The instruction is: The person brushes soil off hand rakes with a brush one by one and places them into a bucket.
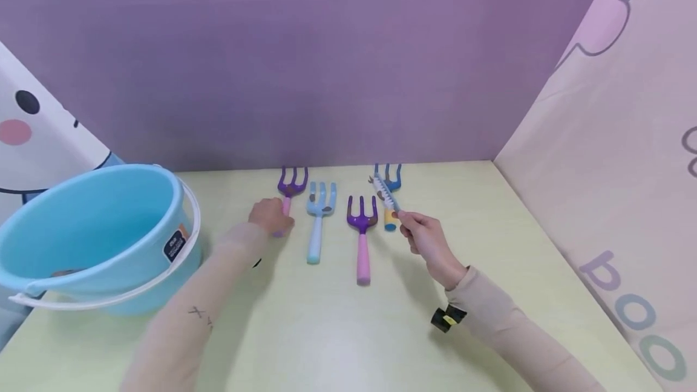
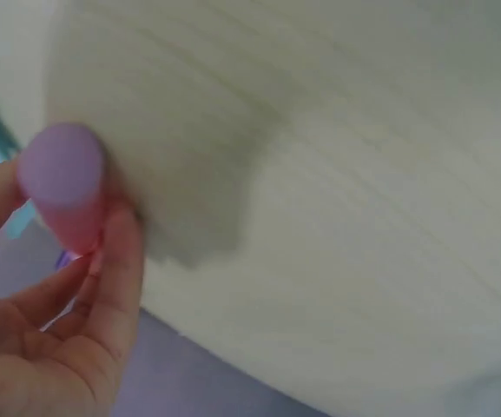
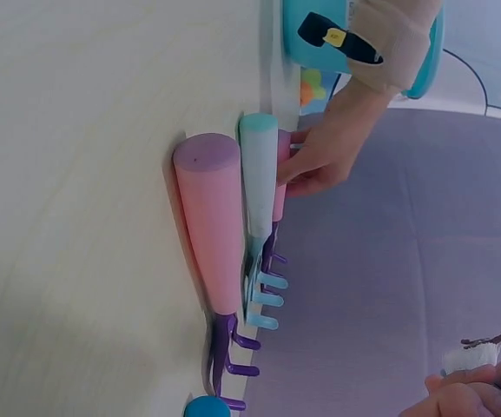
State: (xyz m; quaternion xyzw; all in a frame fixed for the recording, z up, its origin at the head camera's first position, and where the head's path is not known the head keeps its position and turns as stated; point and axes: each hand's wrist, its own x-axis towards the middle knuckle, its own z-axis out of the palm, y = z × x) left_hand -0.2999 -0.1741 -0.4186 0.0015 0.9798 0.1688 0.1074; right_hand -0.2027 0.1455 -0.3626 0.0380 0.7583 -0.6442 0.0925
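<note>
My left hand (image 1: 270,216) grips the pink handle of a purple garden hand fork (image 1: 292,188) at the left of a row on the table. In the left wrist view, thumb and fingers pinch that handle (image 2: 63,165) near its lilac end. My right hand (image 1: 430,244) holds a brush (image 1: 385,192) with white bristles and a light blue back, raised over a blue fork (image 1: 394,184) with an orange handle section. Between the hands lie a light blue fork (image 1: 316,235) and another purple fork (image 1: 363,253) with a pink handle. Brown patches mark the forks' heads.
A light blue bucket (image 1: 109,210) with a white handle stands at the left, something brown low inside it. A purple backdrop (image 1: 348,77) rises behind the pale table (image 1: 327,331). Printed cloth panels (image 1: 610,186) flank both sides.
</note>
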